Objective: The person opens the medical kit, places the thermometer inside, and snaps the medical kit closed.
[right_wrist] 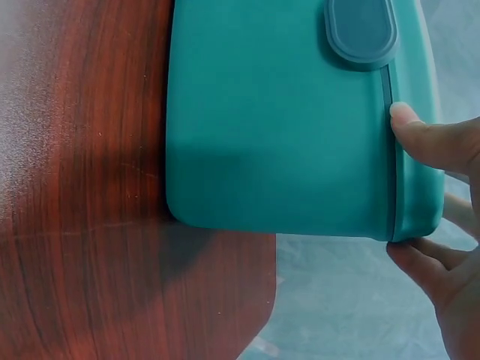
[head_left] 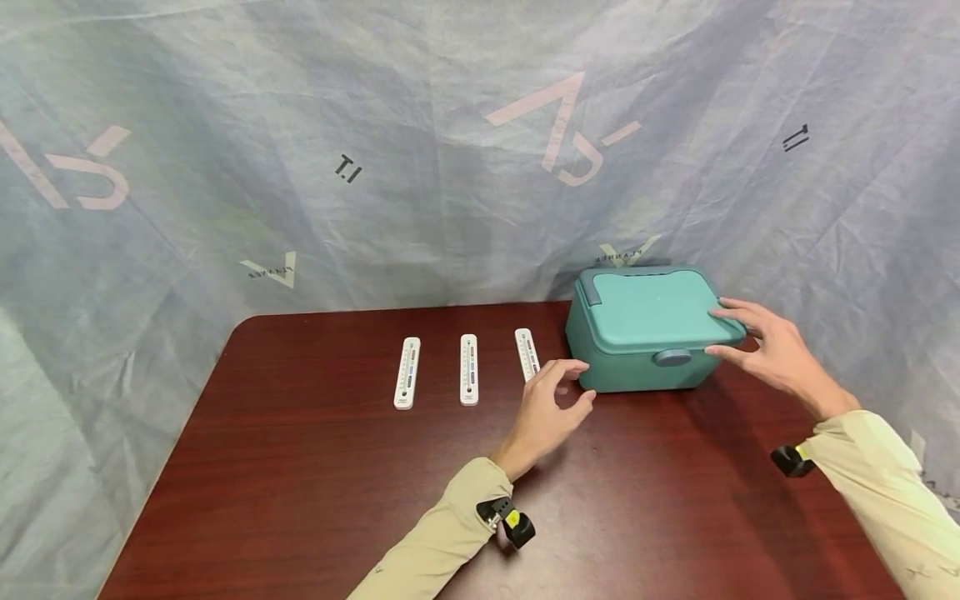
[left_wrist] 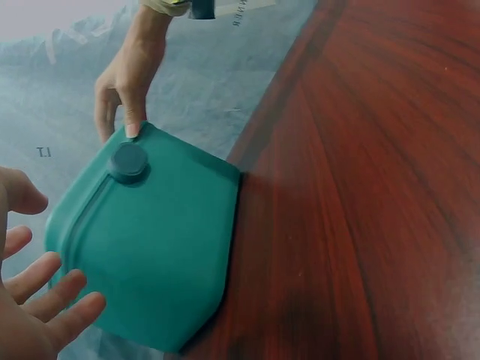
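Note:
A teal storage box [head_left: 645,369] with a closed lid [head_left: 660,307] and a grey-blue front latch [head_left: 672,357] stands at the back right of the table. My right hand [head_left: 776,354] grips the lid's front right corner. In the right wrist view its thumb [right_wrist: 427,142] lies at the lid seam beside the latch, with other fingers round the corner. Near the box's front left corner, my left hand [head_left: 545,412] hovers with fingers spread and loosely bent, holding nothing. It partly covers the lower end of a white thermometer [head_left: 527,348] lying left of the box.
Two more white thermometers, one in the middle [head_left: 468,371] and one farther left [head_left: 407,372], lie in a row on the dark red wooden table [head_left: 300,467]. A grey printed cloth [head_left: 420,208] hangs behind the table and along its sides.

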The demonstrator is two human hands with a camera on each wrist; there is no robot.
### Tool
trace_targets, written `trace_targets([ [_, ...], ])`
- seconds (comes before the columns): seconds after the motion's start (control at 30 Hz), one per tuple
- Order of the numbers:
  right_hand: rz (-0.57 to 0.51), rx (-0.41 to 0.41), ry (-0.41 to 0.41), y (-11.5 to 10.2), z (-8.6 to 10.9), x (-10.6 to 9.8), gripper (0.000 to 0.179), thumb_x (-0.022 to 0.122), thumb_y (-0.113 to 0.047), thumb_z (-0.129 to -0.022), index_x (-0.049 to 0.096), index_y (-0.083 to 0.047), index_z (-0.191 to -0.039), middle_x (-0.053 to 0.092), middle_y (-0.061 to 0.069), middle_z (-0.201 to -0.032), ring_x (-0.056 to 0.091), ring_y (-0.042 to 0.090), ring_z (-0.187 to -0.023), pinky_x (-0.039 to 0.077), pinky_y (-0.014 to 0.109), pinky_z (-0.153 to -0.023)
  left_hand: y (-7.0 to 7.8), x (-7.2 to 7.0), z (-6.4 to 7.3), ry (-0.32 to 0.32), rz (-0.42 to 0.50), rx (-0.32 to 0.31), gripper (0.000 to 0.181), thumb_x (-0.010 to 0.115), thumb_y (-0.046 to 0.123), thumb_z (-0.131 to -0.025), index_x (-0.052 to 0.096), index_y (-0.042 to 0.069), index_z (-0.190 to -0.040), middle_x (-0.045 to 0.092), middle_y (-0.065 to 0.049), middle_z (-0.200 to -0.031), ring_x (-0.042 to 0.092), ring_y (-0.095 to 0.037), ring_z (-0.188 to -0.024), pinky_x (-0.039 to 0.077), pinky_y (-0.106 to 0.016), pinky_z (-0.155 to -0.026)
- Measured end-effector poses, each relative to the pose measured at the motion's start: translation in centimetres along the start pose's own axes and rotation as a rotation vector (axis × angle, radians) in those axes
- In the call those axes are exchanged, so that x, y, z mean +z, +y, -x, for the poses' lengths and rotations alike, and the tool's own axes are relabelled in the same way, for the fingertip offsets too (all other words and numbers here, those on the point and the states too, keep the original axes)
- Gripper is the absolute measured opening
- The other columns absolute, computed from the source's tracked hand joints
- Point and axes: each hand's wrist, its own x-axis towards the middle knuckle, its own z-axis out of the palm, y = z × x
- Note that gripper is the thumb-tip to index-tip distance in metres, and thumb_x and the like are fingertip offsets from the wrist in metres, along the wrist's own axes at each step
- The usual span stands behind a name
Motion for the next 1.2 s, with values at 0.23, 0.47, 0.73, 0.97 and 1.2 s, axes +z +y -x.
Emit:
trace_targets([
  [0.23,0.000,-0.020,0.017,-0.1,-0.3,0.0,0.058,0.082,-0.017,-0.073,0.061,-0.013,-0.127,0.048,0.012,-0.137,0.040,-0.012,-0.110,0.031,0.003,-0.078,-0.3,2.2,-0.9,-0.005,0.022,0.018,0.031,0.066,0.012,-0.086,0.061,0.011,-0.116,0.060,0.001,-0.110,0.059,-0.013,-0.103,0.051,-0.023,-0.078],
  [0.47,-0.010,0.007,-0.001,-0.2,-0.3,0.0,0.058,0.081,-0.018,-0.074,0.060,-0.014,-0.128,0.047,0.011,-0.139,0.047,0.013,-0.119,0.030,0.002,-0.079,-0.4,4.5,-1.5,-0.008,0.059,0.000,0.026,0.063,0.009,-0.087,0.061,0.005,-0.113,0.062,-0.008,-0.108,0.061,-0.011,-0.101,0.052,-0.021,-0.076],
  [0.73,-0.022,0.030,0.004,-0.1,-0.1,0.0,0.058,0.081,-0.020,-0.075,0.060,-0.014,-0.129,0.046,0.009,-0.140,0.044,0.005,-0.122,0.030,0.000,-0.080,-0.2,7.0,-2.5,0.019,0.119,-0.091,0.024,0.063,0.004,-0.086,0.064,0.002,-0.110,0.066,-0.010,-0.106,0.062,-0.002,-0.092,0.048,-0.010,-0.072],
  [0.97,-0.028,0.049,0.015,-0.2,-0.2,-0.1,0.058,0.081,-0.021,-0.075,0.061,-0.013,-0.128,0.047,0.011,-0.139,0.045,0.000,-0.114,0.031,0.002,-0.078,0.2,9.3,-3.2,0.073,0.179,-0.203,0.022,0.064,0.011,-0.087,0.066,0.009,-0.109,0.068,-0.001,-0.106,0.064,0.002,-0.086,0.048,-0.011,-0.070],
  [1.2,-0.034,0.051,0.027,-0.4,-0.4,-0.1,0.057,0.082,-0.019,-0.074,0.062,-0.012,-0.127,0.047,0.011,-0.139,0.043,-0.004,-0.113,0.034,0.006,-0.075,1.2,11.1,-4.1,0.165,0.194,-0.268,0.017,0.065,0.023,-0.089,0.068,0.012,-0.103,0.068,0.006,-0.096,0.064,0.003,-0.084,0.048,-0.011,-0.067],
])
